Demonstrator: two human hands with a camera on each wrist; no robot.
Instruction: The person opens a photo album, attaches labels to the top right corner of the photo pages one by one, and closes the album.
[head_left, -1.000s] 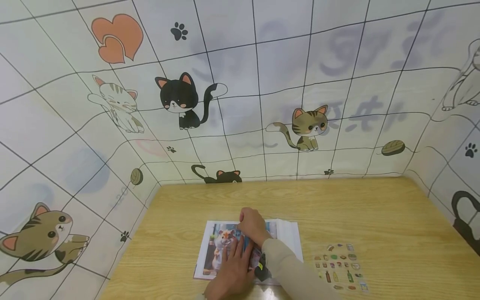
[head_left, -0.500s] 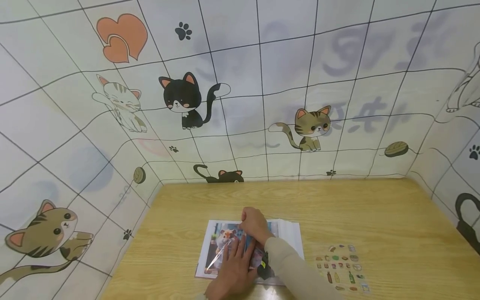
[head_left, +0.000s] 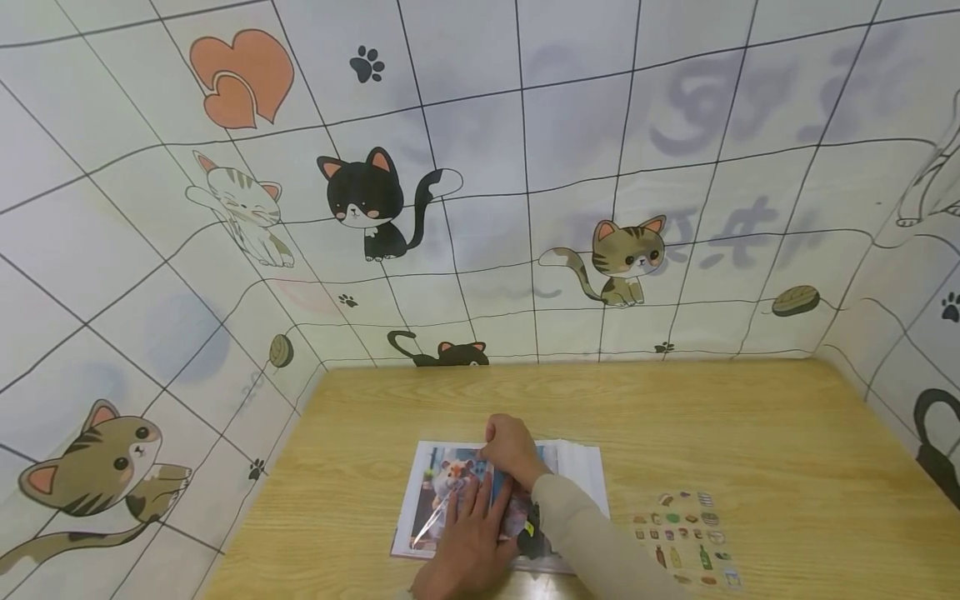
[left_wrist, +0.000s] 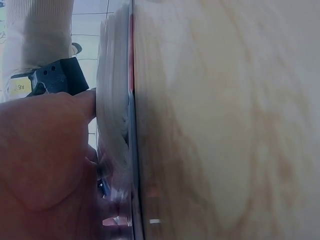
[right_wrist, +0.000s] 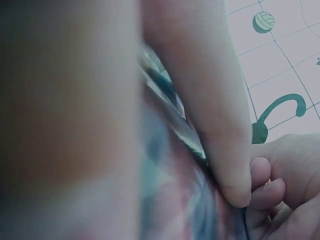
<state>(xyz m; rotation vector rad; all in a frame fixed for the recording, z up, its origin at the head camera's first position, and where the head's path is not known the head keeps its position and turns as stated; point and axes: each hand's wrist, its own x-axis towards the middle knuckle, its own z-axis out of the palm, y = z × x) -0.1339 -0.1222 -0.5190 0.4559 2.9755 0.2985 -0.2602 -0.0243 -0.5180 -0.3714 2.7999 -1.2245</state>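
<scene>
An open album (head_left: 591, 479) with clear sleeves lies on the table, a hamster picture (head_left: 442, 473) showing on its left page. My left hand (head_left: 472, 533) rests on that page, fingers extended and slightly spread. Edge-on in the left wrist view, the album's page stack (left_wrist: 112, 75) stands beside my left hand (left_wrist: 45, 155). At the middle of the album's top edge, my right hand (head_left: 510, 448) has curled fingers and seems to pinch the page; its fingertips are partly hidden. In the right wrist view, a left-hand finger (right_wrist: 215, 115) presses the page close to my curled right hand (right_wrist: 295, 175).
A clear sheet of small food and bottle stickers (head_left: 688, 533) lies right of the album on the wooden table (head_left: 360, 417). A cloth wall (head_left: 495, 208) printed with cats and grid lines rises behind and at both sides.
A bright streak of glare has appeared on the left page's sleeve. Both hands stay nearly in place; the head view has shifted slightly.
</scene>
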